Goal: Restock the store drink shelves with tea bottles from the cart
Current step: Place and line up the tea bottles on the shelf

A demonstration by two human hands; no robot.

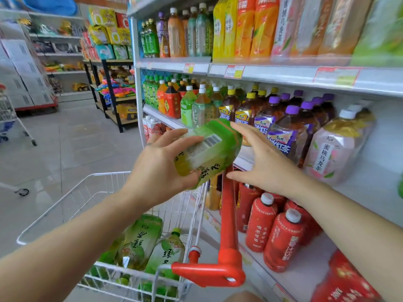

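Observation:
My left hand (161, 168) grips a large green tea bottle (209, 151), held tilted in the air in front of the middle drink shelf (246, 158). My right hand (263, 162) is open with straight fingers and touches the bottle's right side near its bottom end. Below, the white wire cart (102, 214) with an orange handle (229, 232) holds more green tea bottles (139, 243) lying on their sides. The middle shelf carries rows of tea bottles with yellow, purple and white caps (283, 127).
Red bottles (281, 232) stand on the lower shelf right of the cart handle. The top shelf (283, 73) is packed with juice and tea bottles. Across the tiled aisle are toy and snack racks (111, 88) and another cart (8, 114) at the left.

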